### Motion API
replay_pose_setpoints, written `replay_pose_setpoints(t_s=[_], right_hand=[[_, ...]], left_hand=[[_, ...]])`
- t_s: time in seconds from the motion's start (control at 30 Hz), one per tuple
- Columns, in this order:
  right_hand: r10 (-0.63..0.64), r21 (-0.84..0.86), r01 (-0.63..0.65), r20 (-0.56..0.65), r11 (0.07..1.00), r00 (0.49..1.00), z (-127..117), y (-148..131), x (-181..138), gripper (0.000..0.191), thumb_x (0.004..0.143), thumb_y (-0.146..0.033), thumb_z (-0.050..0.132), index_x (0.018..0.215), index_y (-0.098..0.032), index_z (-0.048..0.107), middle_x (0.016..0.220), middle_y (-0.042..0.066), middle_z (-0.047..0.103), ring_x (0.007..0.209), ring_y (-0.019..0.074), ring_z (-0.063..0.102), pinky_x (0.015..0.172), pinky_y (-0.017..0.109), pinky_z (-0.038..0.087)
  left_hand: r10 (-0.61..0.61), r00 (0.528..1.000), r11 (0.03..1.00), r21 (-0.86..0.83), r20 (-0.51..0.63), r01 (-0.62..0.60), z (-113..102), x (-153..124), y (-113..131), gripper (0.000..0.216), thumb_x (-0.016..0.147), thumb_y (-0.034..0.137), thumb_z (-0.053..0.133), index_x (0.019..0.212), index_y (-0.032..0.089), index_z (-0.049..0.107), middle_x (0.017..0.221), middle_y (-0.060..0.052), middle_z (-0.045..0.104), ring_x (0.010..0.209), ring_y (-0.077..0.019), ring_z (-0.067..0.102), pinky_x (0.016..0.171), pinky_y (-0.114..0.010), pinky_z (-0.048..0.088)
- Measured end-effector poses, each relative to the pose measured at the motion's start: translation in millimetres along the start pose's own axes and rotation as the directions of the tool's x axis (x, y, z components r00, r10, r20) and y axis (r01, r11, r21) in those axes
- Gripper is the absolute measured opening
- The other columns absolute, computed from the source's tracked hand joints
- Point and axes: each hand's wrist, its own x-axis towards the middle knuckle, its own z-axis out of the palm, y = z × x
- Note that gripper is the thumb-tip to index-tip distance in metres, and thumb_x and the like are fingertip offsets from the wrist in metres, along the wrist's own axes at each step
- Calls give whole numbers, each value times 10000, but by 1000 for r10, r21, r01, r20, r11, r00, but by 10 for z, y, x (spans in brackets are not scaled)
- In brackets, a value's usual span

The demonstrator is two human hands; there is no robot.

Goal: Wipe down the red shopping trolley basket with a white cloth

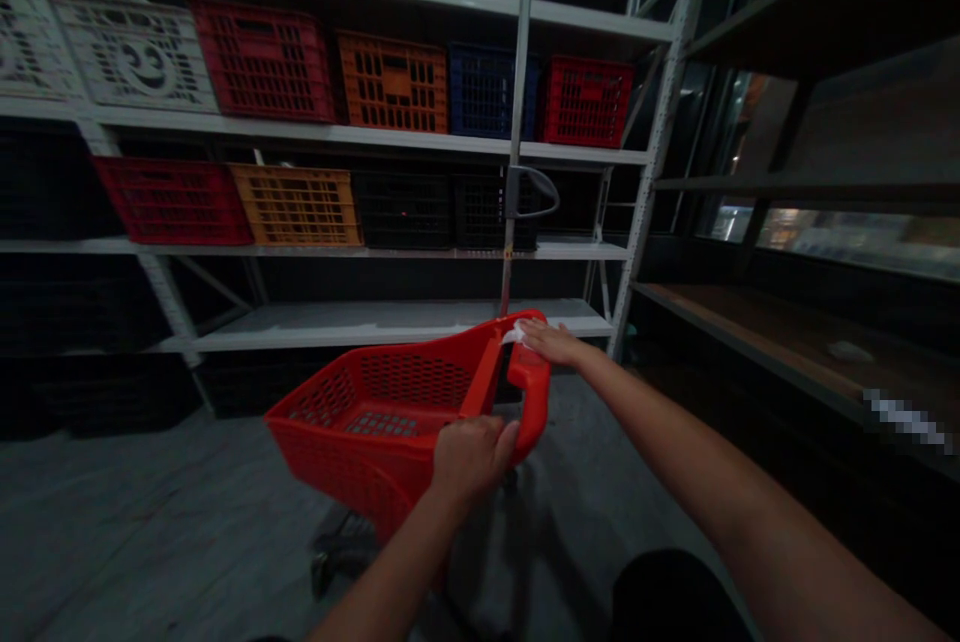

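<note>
A red plastic shopping cart [416,374] with perforated basket walls stands in front of me, its handle end towards the right. My left hand [471,457] is closed over the near side of the cart's rim, with the thumb lifted towards the handle. At the far end of the red handle [534,392], my right hand [551,339] presses a white tissue [515,333] against the plastic. Part of the tissue sticks out past the fingertips, and the rest is hidden under the hand. The basket's visible floor is bare, perforated red plastic.
Behind the cart, a white metal rack [420,327] bears several plastic crates, among them a red crate [589,100] and a yellow one [298,206]. A metal pole [517,102] with a grey loop handle rises beyond the cart. Wooden shelves [780,332] line the right side.
</note>
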Motion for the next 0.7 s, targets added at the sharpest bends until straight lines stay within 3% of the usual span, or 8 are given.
replay_pose_setpoints(t_s=[0.1,0.2,0.27,0.4,0.57,0.7], right_hand=[[13,-54,-12,15,998,1000,-43,-24,208,483,929,-397,199,1295,-182,428,1409,134,314,1273,282,324,951,536,301],[-121,-64,125,66,990,991,-62,-98,311,375,918,-304,296,1100,-202,608,1234,81,548,1124,206,504,920,357,379],[-210,-67,217,100,974,973,-77,-175,323,336,903,-254,338,984,-197,659,1070,49,646,984,164,581,852,264,409],[-335,-74,346,128,935,934,-71,-477,202,340,894,-273,365,832,-178,685,888,33,685,784,145,609,710,216,415],[-562,-77,577,159,813,812,38,-991,-210,382,908,-333,350,779,-177,675,796,14,684,700,133,578,639,217,379],[-727,-78,737,120,672,676,41,-1041,-443,419,936,-348,256,867,-180,634,836,23,671,753,128,564,765,242,381]], left_hand=[[6,1000,1000,-20,3,-6,-12,-47,-78,552,880,467,162,740,198,624,779,-81,673,749,-186,615,630,-280,365],[-13,1000,999,-36,-2,12,-42,-110,-178,532,877,444,180,734,198,630,767,-88,672,745,-188,610,647,-291,376],[-20,1000,999,-47,-11,19,-61,-147,-257,531,875,430,177,723,197,630,743,-94,667,735,-192,606,656,-303,383],[-3,999,996,-85,-52,-1,-70,-181,-420,530,875,391,157,679,198,610,689,-87,646,691,-179,590,657,-300,388],[67,991,991,-104,-117,-79,-41,-117,-598,519,876,356,143,640,191,575,629,-71,608,647,-158,564,650,-278,373],[131,983,983,-110,-127,-145,-42,-63,-749,495,870,342,147,592,192,529,599,-57,578,609,-144,527,627,-270,358]])
